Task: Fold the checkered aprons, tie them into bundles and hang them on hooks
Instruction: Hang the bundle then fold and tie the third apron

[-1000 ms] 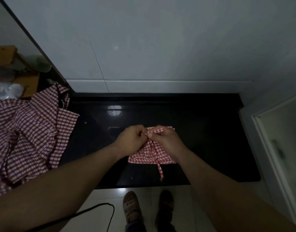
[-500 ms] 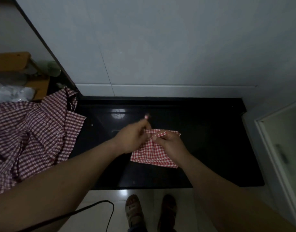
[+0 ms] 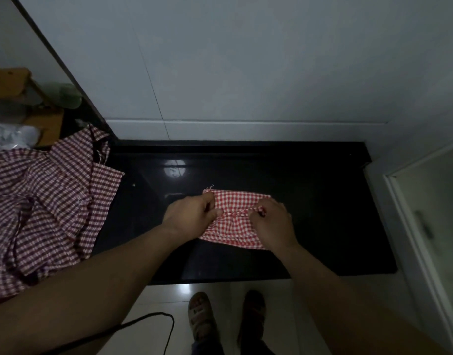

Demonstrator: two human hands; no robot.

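Small folded red-and-white checkered cotton apron [image 3: 237, 201], a flat rectangle with a frayed thread at its far left corner, lies mid-surface on the glossy black stone table [image 3: 323, 213]. A narrow checkered strap [image 3: 237, 213] runs taut across its middle, puckering the cloth. Left hand [image 3: 189, 213] is curled and pinches one strap end at the bundle's left edge; right hand [image 3: 271, 224] pinches the other end at the right edge. A loose, crumpled heap of darker red-and-white checkered aprons [image 3: 48, 201] drapes over the table's left end, well apart. Round light glare on the polish.
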